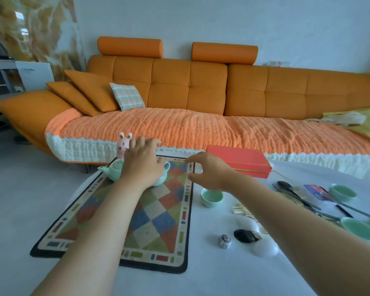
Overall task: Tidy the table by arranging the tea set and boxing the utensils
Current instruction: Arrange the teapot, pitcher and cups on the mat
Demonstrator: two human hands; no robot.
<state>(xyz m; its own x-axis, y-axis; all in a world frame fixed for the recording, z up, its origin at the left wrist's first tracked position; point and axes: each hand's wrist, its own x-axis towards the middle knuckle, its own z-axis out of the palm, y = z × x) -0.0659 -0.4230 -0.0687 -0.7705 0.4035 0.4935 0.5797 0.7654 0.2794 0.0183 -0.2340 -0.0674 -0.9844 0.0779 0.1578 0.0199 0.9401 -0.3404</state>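
A mint-green teapot [113, 170] stands at the far end of the checkered mat [158, 223]. My left hand [142, 162] lies on top of it with its fingers bent down over it, so the lid is hidden. Just to the right, my right hand [209, 171] hovers with thumb and fingers spread and holds nothing. One mint cup [212, 197] sits below that hand, off the mat. Two more cups [343, 193] [359, 228] stand at the right. Black spoons [286, 186] and chopsticks [355, 211] lie between them. The red box [239, 161] is closed at the table's far edge.
A pink rabbit figure [124, 144] stands behind the teapot. On the white table [212, 280] lie a small metal tin [225, 241], a black oval object [245, 236], small wooden pieces [244, 211] and a card [316, 191]. An orange sofa [179, 92] runs behind the table.
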